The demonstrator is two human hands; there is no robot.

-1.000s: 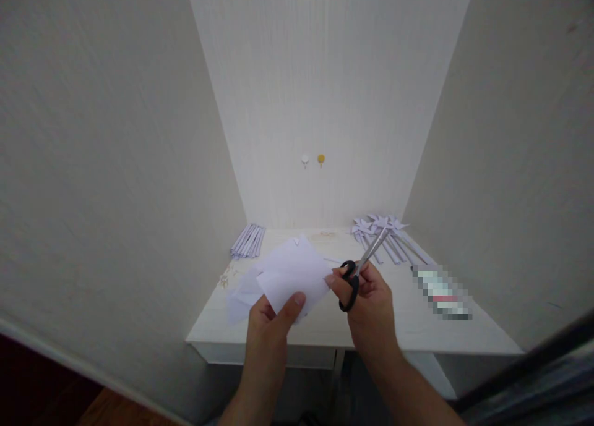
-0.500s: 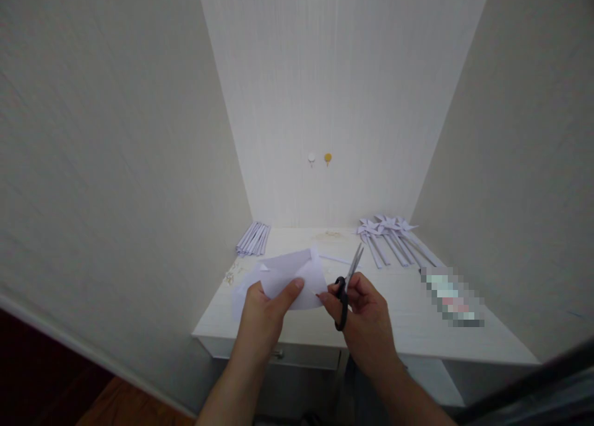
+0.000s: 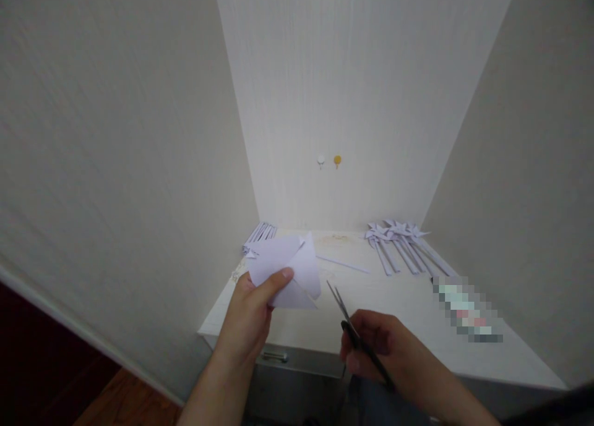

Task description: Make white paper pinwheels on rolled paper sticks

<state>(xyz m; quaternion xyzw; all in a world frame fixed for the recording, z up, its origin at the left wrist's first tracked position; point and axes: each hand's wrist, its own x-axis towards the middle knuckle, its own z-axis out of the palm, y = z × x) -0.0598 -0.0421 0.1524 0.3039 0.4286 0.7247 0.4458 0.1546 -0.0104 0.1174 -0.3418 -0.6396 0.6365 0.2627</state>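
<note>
My left hand (image 3: 253,305) grips a white sheet of paper (image 3: 278,256) with slits cut in from its edges, the thumb lying on top. To the right, my right hand (image 3: 375,345) is closed around black-handled scissors (image 3: 355,333). Their blades are slightly apart and point up and left toward the paper, not touching it. Behind the paper, a single white paper stick (image 3: 343,264) lies on the white desk (image 3: 297,327).
Several paper pinwheels on sticks (image 3: 396,247) lie at the back right. A bundle of paper sticks (image 3: 260,233) rests at the back left, near small pale bits (image 3: 237,271). A pixelated flat object (image 3: 466,311) is at the right. Walls enclose three sides.
My right hand with the scissors has drawn away from the paper, down and right, and the blades have swung to point left. My left hand has raised the paper slightly leftward.
</note>
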